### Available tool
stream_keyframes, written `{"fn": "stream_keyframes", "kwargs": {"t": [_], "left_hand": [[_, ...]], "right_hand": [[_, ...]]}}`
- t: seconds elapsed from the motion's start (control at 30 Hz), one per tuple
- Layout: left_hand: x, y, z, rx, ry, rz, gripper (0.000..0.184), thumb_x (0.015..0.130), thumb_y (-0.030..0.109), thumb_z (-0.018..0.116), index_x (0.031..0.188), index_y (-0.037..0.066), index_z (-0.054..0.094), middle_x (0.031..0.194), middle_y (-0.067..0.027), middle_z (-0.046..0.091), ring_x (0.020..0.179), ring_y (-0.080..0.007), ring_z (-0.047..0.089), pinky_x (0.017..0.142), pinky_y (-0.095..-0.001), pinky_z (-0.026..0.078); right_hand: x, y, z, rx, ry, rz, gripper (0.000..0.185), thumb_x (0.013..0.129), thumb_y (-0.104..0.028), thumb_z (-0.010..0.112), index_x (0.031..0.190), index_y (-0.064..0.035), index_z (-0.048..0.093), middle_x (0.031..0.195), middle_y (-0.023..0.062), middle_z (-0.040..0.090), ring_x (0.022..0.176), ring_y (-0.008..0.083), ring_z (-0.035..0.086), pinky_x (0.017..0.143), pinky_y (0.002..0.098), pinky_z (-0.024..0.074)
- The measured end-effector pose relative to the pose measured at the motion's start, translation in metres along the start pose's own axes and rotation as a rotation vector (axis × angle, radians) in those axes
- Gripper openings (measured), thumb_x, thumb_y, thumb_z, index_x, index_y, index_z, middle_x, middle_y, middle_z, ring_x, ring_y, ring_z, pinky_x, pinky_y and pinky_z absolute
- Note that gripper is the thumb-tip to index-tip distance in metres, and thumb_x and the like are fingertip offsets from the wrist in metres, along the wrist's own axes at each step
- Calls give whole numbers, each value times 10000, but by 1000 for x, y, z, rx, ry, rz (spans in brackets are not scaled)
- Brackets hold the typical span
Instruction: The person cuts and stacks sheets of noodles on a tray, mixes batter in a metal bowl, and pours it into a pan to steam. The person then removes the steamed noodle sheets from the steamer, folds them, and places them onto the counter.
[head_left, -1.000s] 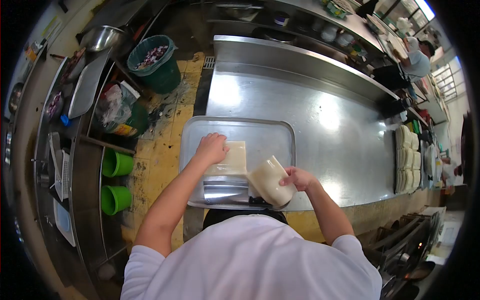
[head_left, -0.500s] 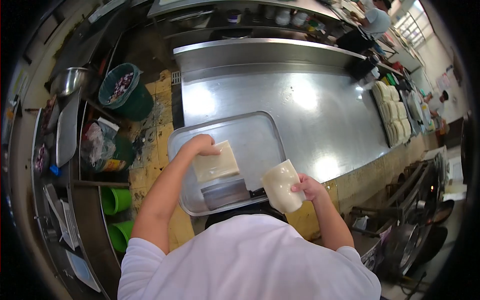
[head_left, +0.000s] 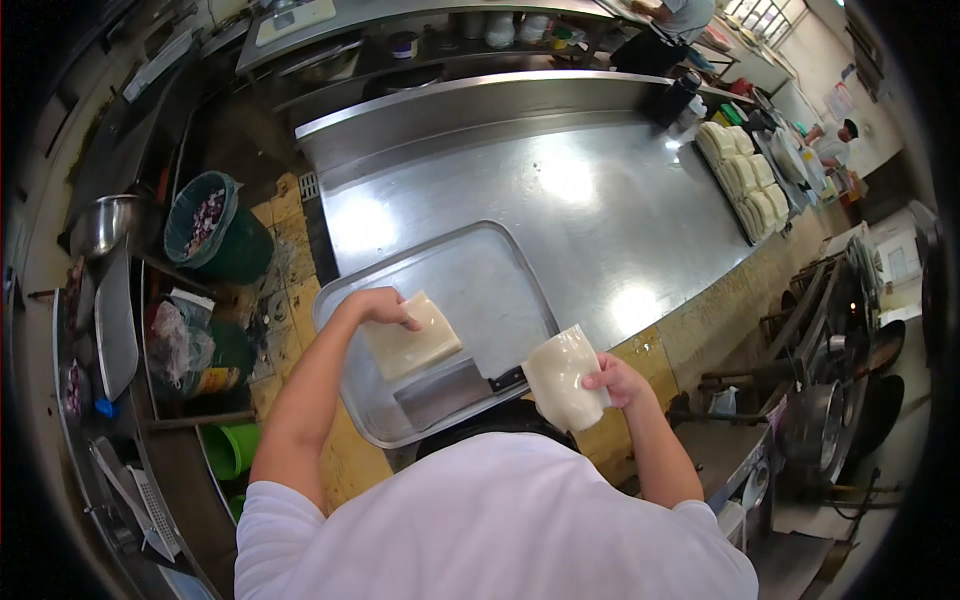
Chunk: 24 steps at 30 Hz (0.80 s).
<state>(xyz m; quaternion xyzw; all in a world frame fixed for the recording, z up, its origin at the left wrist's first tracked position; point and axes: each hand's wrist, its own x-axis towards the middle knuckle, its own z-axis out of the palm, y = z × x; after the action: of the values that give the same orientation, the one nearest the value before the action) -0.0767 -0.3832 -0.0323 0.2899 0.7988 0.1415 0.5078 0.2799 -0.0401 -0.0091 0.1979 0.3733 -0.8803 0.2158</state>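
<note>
My left hand (head_left: 385, 306) is closed on the upper left edge of a pale, smooth square sheet (head_left: 425, 343), thumb on top and the other fingers hidden. This square, perhaps a stack of dough sheets, is over the metal tray (head_left: 482, 243); whether it is lifted I cannot tell. In my right hand (head_left: 618, 382) a second pale, glossy sheet (head_left: 560, 375) is gripped by its right side, sagging in a curve beyond the tray's right corner. A cleaver (head_left: 440, 397) lies along the near side of the tray, its dark handle (head_left: 507, 378) partly covered by that sheet.
The tray sits on a steel worktable (head_left: 450, 190) with a raised back edge. Pale folded pieces fill a dark tray (head_left: 748, 185) at the right end. Bins (head_left: 215, 225) and shelves stand left, pans (head_left: 825, 425) right. Another person (head_left: 665, 35) works at the back.
The view has shifted, so the table appears further left. Under my left hand, the square sheet has turned slightly. My right hand still holds the drooping sheet, now hanging a little straighter.
</note>
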Motion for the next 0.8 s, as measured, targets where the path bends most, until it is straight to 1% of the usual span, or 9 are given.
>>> {"fn": "stream_keyframes", "kwargs": {"t": [0.1, 0.2, 0.3, 0.4, 0.5, 0.6, 0.7, 0.73, 0.8], "left_hand": [[-7, 2, -3, 49, 9, 37, 662, 738, 540, 841, 1113, 1, 752, 1053, -181, 738, 974, -280, 692, 881, -407, 513], [10, -7, -2, 90, -8, -55, 613, 750, 516, 842, 1072, 1, 762, 1046, -176, 740, 959, -284, 691, 873, -415, 515], [19, -7, -1, -24, -1, -177, 571, 767, 514, 837, 1030, 12, 766, 931, -142, 745, 861, -241, 702, 747, -373, 529], [6, 5, -3, -305, -25, -310, 504, 797, 454, 839, 1013, 6, 763, 876, -112, 735, 778, -210, 682, 698, -347, 525], [11, -7, 4, -377, -68, -173, 403, 821, 337, 848, 1046, 14, 761, 912, -79, 737, 801, -184, 668, 724, -345, 529], [0, -6, 6, -386, -96, -38, 357, 804, 232, 867, 1086, 39, 761, 958, -51, 739, 860, -168, 666, 743, -358, 535], [14, -23, 11, -231, -36, -50, 384, 776, 196, 884, 1117, 69, 761, 996, -36, 740, 936, -160, 666, 783, -365, 539], [12, -21, 12, -299, -46, -66, 389, 767, 178, 883, 1121, 73, 759, 1012, -28, 736, 951, -163, 662, 805, -369, 530], [-3, -8, 10, -345, -37, -131, 365, 789, 164, 864, 1119, 59, 749, 1031, -45, 735, 951, -193, 664, 842, -384, 524]], "right_hand": [[-8, 2, -5, 7, 11, -28, 441, 833, -2, 750, 1255, 38, 627, 1137, 142, 716, 991, 252, 727, 896, 414, 601], [-14, 4, -10, 10, 29, -57, 429, 835, -7, 750, 1246, 38, 633, 1133, 144, 718, 987, 251, 728, 894, 410, 599], [-20, 7, -12, 30, 46, -81, 414, 836, -13, 753, 1232, 36, 643, 1123, 145, 724, 984, 248, 729, 894, 407, 596], [-26, 14, -16, 64, 47, -95, 434, 838, -11, 751, 1253, 31, 633, 1141, 138, 719, 1001, 246, 724, 910, 411, 593], [-31, 20, -18, 79, 54, -112, 438, 836, -15, 755, 1254, 27, 634, 1144, 135, 720, 1003, 245, 724, 914, 412, 590], [-34, 23, -23, 93, 45, -124, 440, 834, -18, 759, 1254, 25, 636, 1149, 135, 719, 1006, 245, 723, 916, 412, 589], [-39, 25, -23, 100, 56, -138, 438, 834, -22, 760, 1252, 26, 637, 1152, 134, 718, 1014, 245, 722, 919, 410, 588], [-39, 24, -24, 90, 63, -142, 438, 835, -23, 759, 1253, 26, 636, 1154, 133, 717, 1017, 246, 721, 920, 410, 587], [-45, 25, -25, 87, 76, -146, 441, 837, -22, 756, 1258, 26, 634, 1159, 133, 715, 1024, 247, 720, 924, 411, 586]]}}
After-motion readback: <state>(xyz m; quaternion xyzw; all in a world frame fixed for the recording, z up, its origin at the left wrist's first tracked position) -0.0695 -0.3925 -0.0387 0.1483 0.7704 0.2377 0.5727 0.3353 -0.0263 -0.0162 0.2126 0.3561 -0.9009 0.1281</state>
